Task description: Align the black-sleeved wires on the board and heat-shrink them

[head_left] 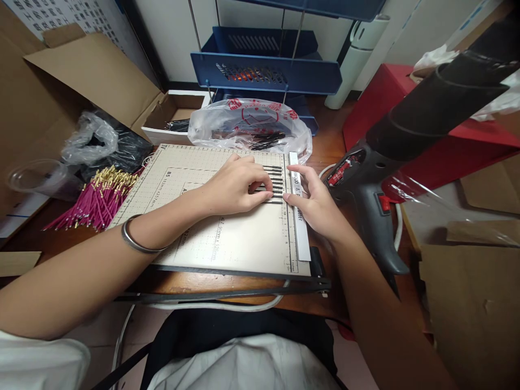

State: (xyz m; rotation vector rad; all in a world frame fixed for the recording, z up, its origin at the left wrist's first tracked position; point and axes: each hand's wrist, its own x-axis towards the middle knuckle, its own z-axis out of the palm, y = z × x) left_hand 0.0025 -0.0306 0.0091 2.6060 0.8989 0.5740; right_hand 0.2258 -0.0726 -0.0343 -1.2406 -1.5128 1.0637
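Observation:
A row of several thin dark strips (277, 177) lies crosswise on the cream, grid-printed board of a paper cutter (244, 238). My left hand (235, 184) rests over their left ends, fingers curled and thumb near the index finger, closed on one of the dark strips. Part of the row is hidden under that hand. On the other side, my right hand (314, 200) lies across the cutter's white edge strip (301, 238). Its thumb and index finger are spread apart, with their tips at the right ends of the strips.
Magenta strands with gold tips (99, 197) lie left of the board. Behind it are a plastic bag (252, 122) with dark strips, a white box (162, 135) and a blue rack (264, 73). A heat gun (374, 200) stands right, before a red box (385, 92).

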